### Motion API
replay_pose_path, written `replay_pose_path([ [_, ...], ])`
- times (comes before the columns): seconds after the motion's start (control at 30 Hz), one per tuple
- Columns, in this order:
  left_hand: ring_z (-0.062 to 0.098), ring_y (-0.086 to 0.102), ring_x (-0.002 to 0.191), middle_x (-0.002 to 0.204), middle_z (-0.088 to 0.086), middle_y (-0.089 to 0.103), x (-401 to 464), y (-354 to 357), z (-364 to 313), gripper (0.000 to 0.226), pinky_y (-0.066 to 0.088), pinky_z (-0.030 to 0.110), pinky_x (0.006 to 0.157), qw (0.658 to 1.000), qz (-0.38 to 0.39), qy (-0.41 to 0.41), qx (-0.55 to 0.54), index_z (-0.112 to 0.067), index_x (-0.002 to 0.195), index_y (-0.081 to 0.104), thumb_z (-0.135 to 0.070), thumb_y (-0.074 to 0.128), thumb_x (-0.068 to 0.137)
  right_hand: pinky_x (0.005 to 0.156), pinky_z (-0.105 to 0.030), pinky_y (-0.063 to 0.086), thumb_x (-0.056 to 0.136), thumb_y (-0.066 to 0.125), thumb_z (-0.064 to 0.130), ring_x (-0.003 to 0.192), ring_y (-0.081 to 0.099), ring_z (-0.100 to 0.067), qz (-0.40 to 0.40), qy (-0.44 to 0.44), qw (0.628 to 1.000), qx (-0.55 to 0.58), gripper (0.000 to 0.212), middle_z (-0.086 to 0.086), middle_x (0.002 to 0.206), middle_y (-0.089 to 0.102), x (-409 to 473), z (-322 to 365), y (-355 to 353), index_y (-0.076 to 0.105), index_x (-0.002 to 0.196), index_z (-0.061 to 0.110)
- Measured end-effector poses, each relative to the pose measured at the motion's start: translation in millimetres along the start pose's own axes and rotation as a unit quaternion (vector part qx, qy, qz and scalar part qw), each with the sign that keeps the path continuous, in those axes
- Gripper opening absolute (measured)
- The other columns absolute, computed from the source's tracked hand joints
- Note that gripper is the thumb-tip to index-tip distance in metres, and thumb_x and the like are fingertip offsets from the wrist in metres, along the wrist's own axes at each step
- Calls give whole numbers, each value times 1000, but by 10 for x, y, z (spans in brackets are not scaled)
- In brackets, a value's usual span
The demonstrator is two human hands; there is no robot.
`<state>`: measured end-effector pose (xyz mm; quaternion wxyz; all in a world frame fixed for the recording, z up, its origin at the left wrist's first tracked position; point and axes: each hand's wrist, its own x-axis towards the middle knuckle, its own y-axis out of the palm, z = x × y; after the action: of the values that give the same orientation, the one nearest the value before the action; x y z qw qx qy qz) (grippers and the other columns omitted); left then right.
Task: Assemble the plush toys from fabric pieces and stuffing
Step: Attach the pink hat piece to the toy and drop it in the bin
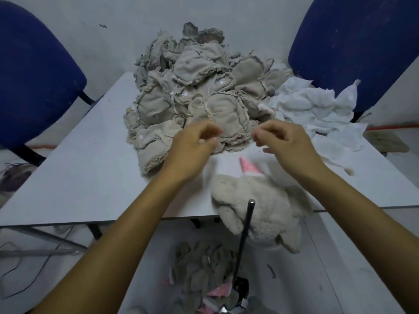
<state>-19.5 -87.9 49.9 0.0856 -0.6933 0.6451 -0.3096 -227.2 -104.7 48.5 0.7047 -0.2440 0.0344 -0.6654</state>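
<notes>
Hands are both raised over the front edge of the heap of beige fabric pieces [192,96], which lies piled on the grey worktop [86,177] within easy reach, probably so that the next piece can be taken without leaning. The left hand [192,146] has its fingers [212,132] curled inward, thumb close to the forefinger, as for a pinch. The right hand [285,141] is curled in the same way, its fingertips turned toward the left one. Whether a thin thread runs between the two hands I cannot tell; the picture is too soft there, and no piece of fabric is plainly held by either hand.

Near the person, half on the worktop edge and half hanging over it, lies a cream plush toy [260,214] with a pink ear [247,165]. I judge that it is laid aside here as a nearly finished one, close to the body. A dark rod [243,239] stands up in front of it, maybe a tool for pushing the stuffing in. Below, more grey and pink pieces [204,273] lie in a heap; what holds them is not clear.

White stuffing material [317,105] lies to the right of the beige heap, touching it. Two blue chairs [34,75] stand at both sides behind the worktop
</notes>
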Motion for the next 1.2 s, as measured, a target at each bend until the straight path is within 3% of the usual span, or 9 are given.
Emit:
replay_pose_path([
  [0.2, 23, 30, 144, 159, 3, 32, -19, 262, 263, 55, 26, 34, 115, 942, 176, 36, 283, -19, 153, 34, -18, 49, 100, 78, -1, 33, 94, 57, 11, 106, 53, -3, 143, -59, 965, -210, 43, 4, 130, 61, -43, -179, 222, 55, 135, 25],
  [0.33, 29, 51, 120, 134, 4, 55, -28, 307, 254, 50, 44, 45, 96, 947, 103, 48, 302, -25, 142, 40, -24, 56, 95, 65, -7, 41, 94, 61, 17, 81, 64, -1, 118, -26, 983, -140, 44, 11, 101, 68, -8, -170, 278, 51, 134, 32],
  [0.43, 30, 56, 109, 116, 5, 63, -50, 313, 236, 44, 45, 45, 90, 958, 76, 69, 268, -22, 132, 48, -15, 57, 89, 84, -15, 42, 90, 65, 15, 94, 56, -8, 51, -79, 978, -187, 53, 2, 116, 49, 6, -195, 311, 48, 137, 32],
  [0.6, 10, 55, 73, 82, -2, 61, -59, 245, 79, 41, 48, 27, 70, 987, 125, 98, 15, -20, 123, 62, -3, 63, 86, 86, -38, 54, 87, 73, 37, 114, 57, -20, 55, 58, 997, -10, 85, -4, 129, 50, 28, -169, 248, 19, 153, 42],
  [0.73, 16, 55, 66, 77, 1, 60, -66, 106, -27, 52, 49, 27, 64, 973, 146, 65, -166, -22, 129, 54, 4, 63, 85, 74, -44, 62, 85, 77, 19, 90, 72, -21, 80, 176, 964, 182, 77, 0, 99, 71, 23, -98, 169, 36, 149, 32],
  [0.8, 18, 54, 64, 77, 2, 58, -95, 91, -73, 47, 48, 29, 62, 961, 168, 70, -206, -19, 124, 54, 5, 62, 84, 78, -44, 62, 84, 78, 17, 95, 73, -27, 85, 225, 946, 217, 73, -9, 110, 70, 5, -91, 195, 40, 145, 31],
  [0.97, 21, 57, 69, 80, 6, 59, -158, 107, -147, 41, 50, 33, 69, 955, 244, 74, -150, -17, 123, 56, 3, 64, 88, 68, -36, 62, 85, 65, -11, 91, 72, -31, 114, 285, 886, 348, 68, -30, 115, 67, -5, -77, 213, 47, 142, 21],
  [1.07, 17, 58, 102, 106, 0, 57, -134, 110, -139, 33, 51, 36, 91, 991, 99, 57, -64, -29, 120, 58, -21, 70, 90, 52, -23, 54, 83, 58, -20, 66, 68, -18, 64, 213, 919, 325, 71, -20, 98, 71, 8, -77, 158, 51, 139, 23],
  [1.2, 23, 46, 124, 126, 0, 50, 4, 7, -33, 53, 42, 45, 103, 994, 14, -108, 17, -35, 127, 56, -56, 64, 79, 76, -38, 55, 81, 59, -23, 85, 62, -27, 64, 54, 971, 224, 69, -3, 113, 73, -34, -132, 133, 52, 130, 25],
])
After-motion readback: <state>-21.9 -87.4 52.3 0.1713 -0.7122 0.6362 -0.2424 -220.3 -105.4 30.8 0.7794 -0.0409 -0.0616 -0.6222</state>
